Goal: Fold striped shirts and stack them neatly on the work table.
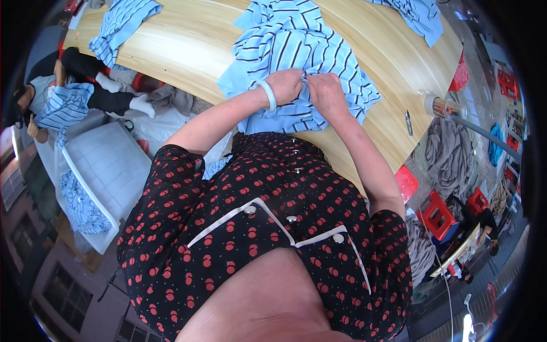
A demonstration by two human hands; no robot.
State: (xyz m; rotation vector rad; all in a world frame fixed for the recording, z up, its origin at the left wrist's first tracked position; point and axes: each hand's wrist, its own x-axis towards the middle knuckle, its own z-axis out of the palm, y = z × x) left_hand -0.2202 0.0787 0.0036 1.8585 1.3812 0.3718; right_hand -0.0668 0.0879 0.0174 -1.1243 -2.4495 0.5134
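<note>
A light blue garment with dark and white stripes [288,50] lies bunched on the wooden table in front of me, partly hanging over the near edge. My left hand [285,85], with a pale bangle on its wrist, pinches the striped cloth near the middle. Close beside it, my right hand [327,96] grips the same cloth, fingertips almost meeting those of the left. A small fold of fabric shows between the two hands. Whether anything tiny is held there as well, I cannot make out.
Thread snips [408,123] lie on the wooden table [393,102] at the right, near a roll of tape [439,106] at its edge. More striped garments [122,25] rest at the far left and far right. On the left a seated person handles striped cloth [65,108]. Red stools [436,215] stand lower right.
</note>
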